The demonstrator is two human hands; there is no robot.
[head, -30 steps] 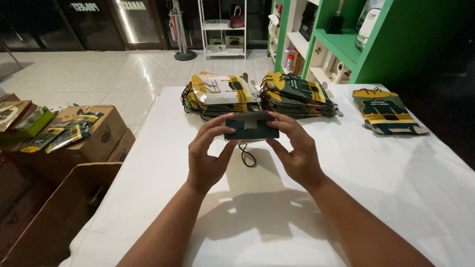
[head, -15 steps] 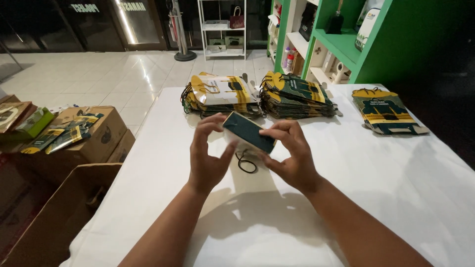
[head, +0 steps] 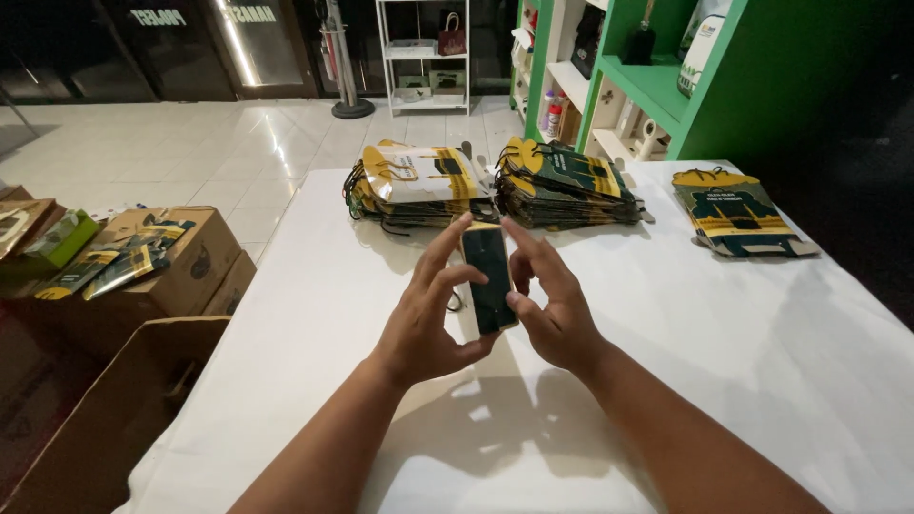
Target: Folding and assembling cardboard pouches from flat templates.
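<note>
The wide white table point(head: 724, 371) spreads in front of me, and to my left on the floor sit brown cardboard boxes: the near open one point(head: 90, 419) shows no contents I can make out, while the closed box behind it point(head: 176, 262) carries a few flat green and yellow packets point(head: 114, 262) on its lid. At the far edge of the table lie two stacks of folded yellow, white and dark green paper bags point(head: 419, 181) and point(head: 562, 181), with a smaller flat pile of the same bags point(head: 738, 214) off to the right. Over the middle of the table I hold a small flat dark card with a pale edge point(head: 488, 278), now standing lengthwise away from me, whereas a moment ago it lay tilted across. My left hand point(head: 428, 319) pinches it between thumb below and fingers along its left side; my right hand point(head: 552, 305) presses fingertips against its right edge, fingers spread.
</note>
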